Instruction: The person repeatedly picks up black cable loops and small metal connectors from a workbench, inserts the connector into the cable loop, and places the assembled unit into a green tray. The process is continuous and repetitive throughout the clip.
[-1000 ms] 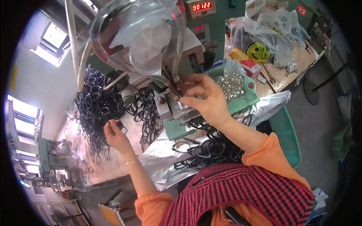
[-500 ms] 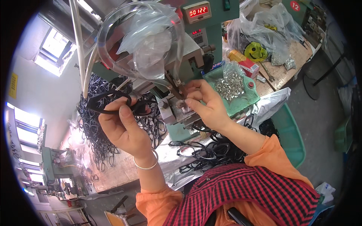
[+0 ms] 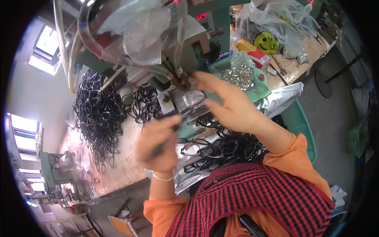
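Note:
My left hand [image 3: 157, 144], smeared by motion, is closed in front of the machine's near edge. Dark parts of a black glasses frame [image 3: 158, 150] show between its fingers; most of the frame is hidden. My right hand [image 3: 233, 104] reaches to the right side of the metal work fixture [image 3: 191, 98], its thumb apart from its fingers and nothing seen between them. Two brown nozzle-like arms [image 3: 177, 82] with clear hoses point down just above that fixture. Below my hands, several black glasses frames [image 3: 231, 149] lie heaped on silvery sheeting.
A big pile of black glasses frames [image 3: 98, 114] stands on the left of the table [image 3: 126, 158]. To the right, a green tray [image 3: 258, 93] holds small metal parts [image 3: 239, 79]. Beyond it are a red and white box [image 3: 260, 59] and plastic bags [image 3: 272, 19]. A green bin [image 3: 306, 130] stands at the right.
My left hand has come down and right, toward me, bringing the glasses frame away from the large pile. My right hand has drawn slightly right, its fingers spreading from the fixture. The view has shifted.

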Motion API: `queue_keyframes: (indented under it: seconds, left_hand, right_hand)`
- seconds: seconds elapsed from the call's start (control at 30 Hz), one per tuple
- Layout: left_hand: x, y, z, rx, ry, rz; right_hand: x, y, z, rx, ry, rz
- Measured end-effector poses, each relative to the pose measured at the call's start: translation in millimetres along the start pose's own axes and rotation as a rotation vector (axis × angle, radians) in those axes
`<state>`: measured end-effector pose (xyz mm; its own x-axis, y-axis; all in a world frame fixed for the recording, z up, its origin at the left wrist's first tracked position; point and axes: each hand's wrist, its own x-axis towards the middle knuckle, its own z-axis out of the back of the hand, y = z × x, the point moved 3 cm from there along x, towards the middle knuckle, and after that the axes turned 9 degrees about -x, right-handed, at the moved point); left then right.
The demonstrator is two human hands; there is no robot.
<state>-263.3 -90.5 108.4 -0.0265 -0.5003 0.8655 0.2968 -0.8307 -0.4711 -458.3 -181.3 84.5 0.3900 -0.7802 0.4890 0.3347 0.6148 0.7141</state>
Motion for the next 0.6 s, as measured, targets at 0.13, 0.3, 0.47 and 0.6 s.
queue_keyframes:
  seconds: [0.13, 0.3, 0.47, 0.6]
  left_hand:
    - [-15, -4, -32, 0.182, 0.233, -0.159]
    - [-15, 10, -46, 0.339, 0.324, -0.257]
    - [-19, 13, -51, 0.302, 0.289, -0.223]
    - [-22, 17, -52, 0.272, 0.286, -0.197]
  right_hand:
    - [-42, -78, 28, -0.318, -0.082, -0.151]
    - [-59, -99, 45, -0.342, -0.039, -0.195]
    - [-34, -130, 65, -0.098, -0.265, -0.354]
    - [-71, -115, 59, -0.531, -0.112, -0.188]
